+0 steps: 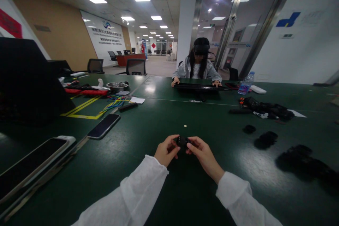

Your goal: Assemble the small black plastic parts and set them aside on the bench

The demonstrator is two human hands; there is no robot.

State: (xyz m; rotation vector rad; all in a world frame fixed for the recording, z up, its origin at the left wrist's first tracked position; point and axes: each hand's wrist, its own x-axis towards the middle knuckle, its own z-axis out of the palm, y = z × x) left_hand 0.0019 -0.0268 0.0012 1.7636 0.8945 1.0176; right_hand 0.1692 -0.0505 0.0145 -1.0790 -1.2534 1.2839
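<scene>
Between my two hands is a small black round part, held just above the green table. My left hand pinches its left side with thumb and fingers. On the opposite side, my right hand grips it, thumb in front and fingers behind. The part is too dark and small to tell its exact kind. A tiny pale square piece lies on the table just beyond it. Off to the right sit similar black parts, a small one and a larger one.
A phone and a larger white-edged device lie at left, near coloured wires and a metal bowl. Across the table a person holds a black panel. Black pieces and a water bottle are at right.
</scene>
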